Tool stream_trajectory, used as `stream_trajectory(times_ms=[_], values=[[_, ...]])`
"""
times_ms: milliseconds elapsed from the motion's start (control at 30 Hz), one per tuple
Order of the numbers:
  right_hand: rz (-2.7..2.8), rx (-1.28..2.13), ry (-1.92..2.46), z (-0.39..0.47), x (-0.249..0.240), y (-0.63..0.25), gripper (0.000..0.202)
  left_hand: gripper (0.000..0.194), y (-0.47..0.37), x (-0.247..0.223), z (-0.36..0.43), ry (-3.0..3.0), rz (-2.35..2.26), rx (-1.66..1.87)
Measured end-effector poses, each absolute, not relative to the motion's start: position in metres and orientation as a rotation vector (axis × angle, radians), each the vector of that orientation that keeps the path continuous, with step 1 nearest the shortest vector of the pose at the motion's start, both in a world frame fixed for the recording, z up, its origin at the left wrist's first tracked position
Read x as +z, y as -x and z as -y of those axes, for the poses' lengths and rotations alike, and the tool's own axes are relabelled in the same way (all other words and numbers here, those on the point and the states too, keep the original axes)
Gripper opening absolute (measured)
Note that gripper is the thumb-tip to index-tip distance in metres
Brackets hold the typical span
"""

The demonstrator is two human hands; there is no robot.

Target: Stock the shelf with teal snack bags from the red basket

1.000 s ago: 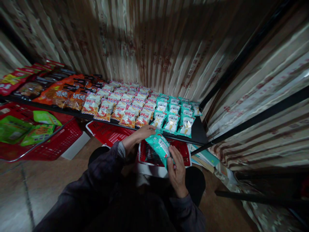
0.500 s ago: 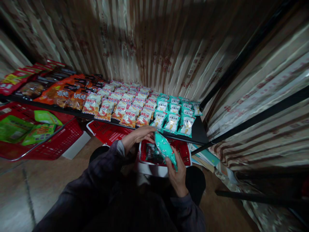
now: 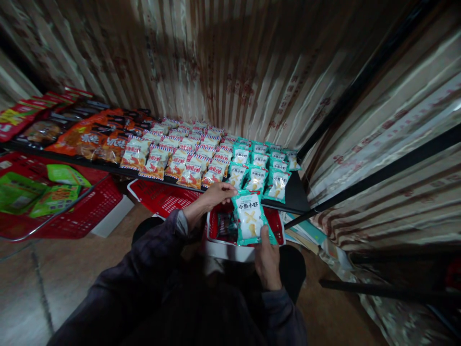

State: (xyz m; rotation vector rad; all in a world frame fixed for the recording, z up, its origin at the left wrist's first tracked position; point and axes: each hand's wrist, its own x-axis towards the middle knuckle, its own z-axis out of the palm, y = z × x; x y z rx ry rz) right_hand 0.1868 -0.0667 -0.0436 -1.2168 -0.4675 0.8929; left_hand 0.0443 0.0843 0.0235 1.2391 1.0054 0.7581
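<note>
1. My left hand (image 3: 214,194) pinches the top corner of the teal bag (image 3: 251,218), printed 小鱼小虾; my right hand (image 3: 267,259) grips its bottom edge.
2. I hold one bag over the red basket (image 3: 277,223), below the shelf (image 3: 293,197).
3. Half a second ago it showed edge-on; now its front faces me.

You now hold the teal snack packet (image 3: 251,218) face-up and flat; a second ago it showed its back, then its edge.
</note>
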Motion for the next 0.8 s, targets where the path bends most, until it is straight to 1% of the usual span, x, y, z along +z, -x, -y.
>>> stream_trajectory(times_ms=[100, 267, 333, 500, 633, 700, 800], values=[[0.302, 0.974, 1.226, 0.066, -0.036, -0.183, 0.054, 0.018, -0.053, 0.024, -0.083, -1.229, -1.061, 0.761], [0.216, 1.042, 1.258, 0.065, -0.035, -0.184, 0.048, 0.024, -0.062, 0.025, -0.079, -1.085, -1.055, 0.801], [0.25, 1.03, 1.285, 0.064, -0.039, -0.186, 0.048, 0.029, -0.062, 0.024, -0.074, -1.063, -1.014, 0.774], [0.332, 0.972, 1.335, 0.06, -0.053, -0.19, 0.048, 0.041, -0.065, 0.016, -0.048, -1.138, -0.848, 0.58], [0.287, 0.987, 1.298, 0.058, -0.052, -0.188, 0.049, 0.053, -0.077, 0.007, -0.031, -1.022, -0.789, 0.661], [0.22, 1.005, 1.254, 0.057, -0.049, -0.186, 0.048, 0.052, -0.082, 0.003, -0.027, -0.97, -0.816, 0.705], [0.158, 1.016, 1.212, 0.056, -0.042, -0.183, 0.048, 0.044, -0.085, 0.0, -0.027, -0.937, -0.872, 0.734]])
